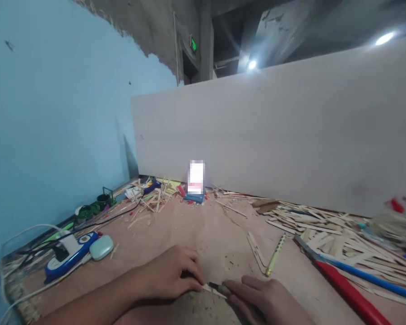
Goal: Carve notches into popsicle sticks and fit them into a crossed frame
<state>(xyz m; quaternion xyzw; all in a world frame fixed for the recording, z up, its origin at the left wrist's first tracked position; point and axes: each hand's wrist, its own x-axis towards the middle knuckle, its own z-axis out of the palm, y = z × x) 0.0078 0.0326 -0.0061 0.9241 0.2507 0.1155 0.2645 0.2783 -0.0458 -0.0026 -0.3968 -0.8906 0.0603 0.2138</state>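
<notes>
Near the bottom centre of the table, my left hand [176,273] presses its fingertips and thumb on the left end of a thin pale wood strip [209,289]. My right hand [260,295], just to the right, is closed round a small dark-tipped tool [218,286], perhaps a knife. The tool's tip points left and lies over the strip, a short way from my left fingertips. Part of the strip is hidden under my right hand. A yellow patterned pencil [276,255] lies beyond my right hand.
Wood strips [338,239] are heaped at the right, beside a red-handled tool [352,291] and a blue rod [368,274]. A lit phone [196,177] stands at the back. At the left are a blue-white power strip [71,257], cables and a mint case [101,248].
</notes>
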